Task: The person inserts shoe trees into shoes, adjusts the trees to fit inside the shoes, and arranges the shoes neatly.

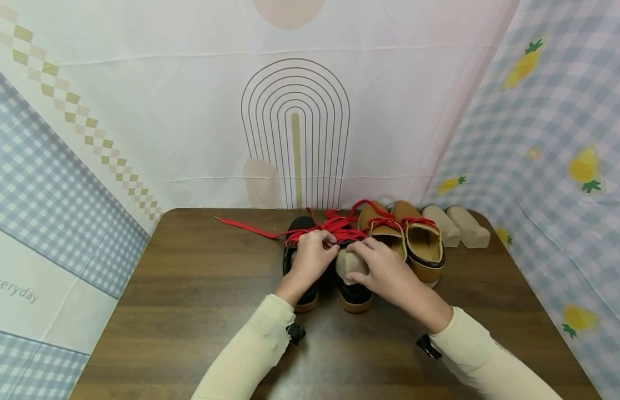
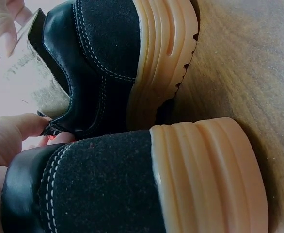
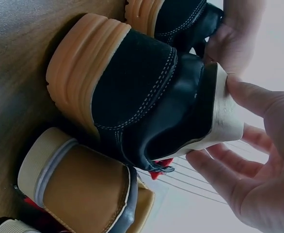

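Note:
Two black shoes with tan soles stand side by side in the head view, the left one (image 1: 289, 256) and the right one (image 1: 355, 295). A beige molded shoe insert (image 1: 347, 266) sits partly in the opening of the right black shoe. My right hand (image 1: 390, 272) grips the insert's heel end, thumb on one side and fingers on the other, as the right wrist view also shows. My left hand (image 1: 312, 256) pinches a black edge at the front of that same shoe's opening; which part it is stays mostly hidden. Loosened red laces (image 1: 340, 223) lie over both shoes.
To the right stand two brown shoes, the nearer one (image 1: 385, 222) and the farther one (image 1: 424, 247), with red laces. Beside them lie two beige inserts (image 1: 467, 228). A red lace end (image 1: 245, 226) stretches left over the wooden table (image 1: 200, 311). Patterned cloth (image 1: 190, 111) hangs behind.

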Action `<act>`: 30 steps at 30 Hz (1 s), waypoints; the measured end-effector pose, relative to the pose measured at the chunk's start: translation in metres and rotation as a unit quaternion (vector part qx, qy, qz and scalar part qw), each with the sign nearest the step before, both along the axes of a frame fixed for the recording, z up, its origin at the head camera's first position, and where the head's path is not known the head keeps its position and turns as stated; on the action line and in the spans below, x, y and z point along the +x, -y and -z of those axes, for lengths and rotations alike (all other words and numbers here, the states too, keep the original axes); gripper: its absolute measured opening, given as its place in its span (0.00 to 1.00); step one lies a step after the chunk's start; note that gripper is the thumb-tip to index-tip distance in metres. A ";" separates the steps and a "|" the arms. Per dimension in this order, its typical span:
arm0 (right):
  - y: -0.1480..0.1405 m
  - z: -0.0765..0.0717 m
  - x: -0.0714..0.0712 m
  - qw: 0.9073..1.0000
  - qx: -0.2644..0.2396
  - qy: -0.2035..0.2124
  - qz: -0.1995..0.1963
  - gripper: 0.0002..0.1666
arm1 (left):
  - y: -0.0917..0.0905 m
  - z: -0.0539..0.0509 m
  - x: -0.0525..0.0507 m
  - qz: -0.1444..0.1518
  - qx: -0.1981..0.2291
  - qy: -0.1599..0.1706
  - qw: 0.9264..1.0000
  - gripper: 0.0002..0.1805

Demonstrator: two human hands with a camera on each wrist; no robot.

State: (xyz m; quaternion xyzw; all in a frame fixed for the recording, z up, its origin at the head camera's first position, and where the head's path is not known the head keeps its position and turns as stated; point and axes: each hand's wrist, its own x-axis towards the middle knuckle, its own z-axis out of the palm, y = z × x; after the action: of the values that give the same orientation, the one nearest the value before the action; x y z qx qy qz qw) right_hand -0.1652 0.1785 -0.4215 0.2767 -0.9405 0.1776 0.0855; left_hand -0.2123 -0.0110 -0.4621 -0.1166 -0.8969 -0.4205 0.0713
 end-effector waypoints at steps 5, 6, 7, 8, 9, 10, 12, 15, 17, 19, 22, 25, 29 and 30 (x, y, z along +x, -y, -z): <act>0.001 0.003 -0.004 1.000 -0.007 -0.004 -0.001 0.30 | 0.001 0.000 -0.001 -0.002 -0.001 0.001 1.000 0.02; 0.001 0.005 -0.005 1.000 -0.009 -0.005 -0.001 0.30 | 0.001 0.000 -0.001 -0.001 -0.001 0.001 1.000 0.02; 0.000 0.006 -0.006 1.000 -0.012 -0.006 -0.001 0.30 | 0.001 0.001 -0.001 0.000 -0.002 0.002 1.000 0.02; 0.000 0.008 -0.007 1.000 -0.014 -0.006 0.000 0.31 | 0.001 0.001 -0.001 0.002 -0.003 0.002 1.000 0.02; 0.000 0.009 -0.008 1.000 -0.016 -0.006 0.001 0.31 | 0.001 0.001 -0.001 0.003 -0.004 0.004 1.000 0.02; 0.000 0.011 -0.009 1.000 -0.019 -0.005 0.002 0.31 | 0.001 0.001 -0.001 0.003 -0.005 0.004 1.000 0.02; -0.001 0.013 -0.011 1.000 -0.025 -0.003 0.003 0.31 | 0.000 0.001 -0.001 0.002 -0.008 0.006 1.000 0.03; 0.000 0.016 -0.014 0.999 -0.031 -0.008 0.003 0.31 | 0.000 0.000 -0.001 -0.003 -0.010 0.004 1.000 0.02; 0.000 0.017 -0.016 0.999 -0.034 -0.014 0.002 0.31 | 0.000 0.000 -0.001 -0.005 -0.011 0.001 1.000 0.02; 0.000 0.018 -0.017 0.999 -0.036 -0.018 0.001 0.31 | 0.000 0.000 -0.001 -0.004 -0.010 -0.001 1.000 0.02; 0.000 0.020 -0.018 0.999 -0.039 -0.020 0.003 0.31 | 0.000 0.001 -0.001 -0.004 -0.008 -0.003 1.000 0.02; 0.000 0.022 -0.019 0.999 -0.044 -0.018 0.007 0.31 | 0.000 0.001 0.000 -0.004 -0.006 -0.007 1.000 0.02; 0.002 0.026 -0.019 0.998 -0.047 -0.025 0.015 0.32 | 0.000 0.002 0.000 -0.004 -0.003 -0.011 1.000 0.02; 0.002 0.027 -0.019 0.998 -0.048 -0.029 0.017 0.32 | 0.000 0.002 0.000 -0.004 -0.002 -0.011 1.000 0.02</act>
State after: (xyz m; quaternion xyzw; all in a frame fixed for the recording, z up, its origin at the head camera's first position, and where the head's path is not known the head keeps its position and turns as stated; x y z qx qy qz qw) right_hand -0.1841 0.1765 -0.4486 0.2611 -0.9328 0.2127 0.1284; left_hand -0.2128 -0.0114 -0.4639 -0.1183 -0.8975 -0.4168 0.0826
